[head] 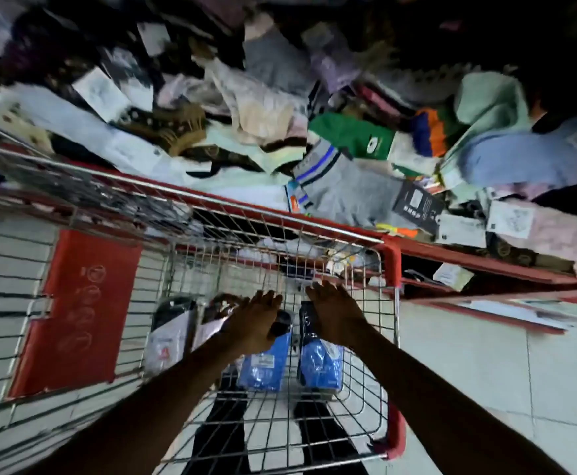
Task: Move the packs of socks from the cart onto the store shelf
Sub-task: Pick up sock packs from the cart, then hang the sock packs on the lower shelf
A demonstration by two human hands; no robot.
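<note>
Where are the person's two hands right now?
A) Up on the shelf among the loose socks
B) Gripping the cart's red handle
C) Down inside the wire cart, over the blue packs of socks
C: the left hand and right hand reach into the wire cart over the blue packs of socks.

Under our hands we see two packs (261, 363) in bright blue with black tops. Left of them, a pack (168, 332) in white and black. The cart (392, 265) has red corners and a red panel (78, 310).
</note>
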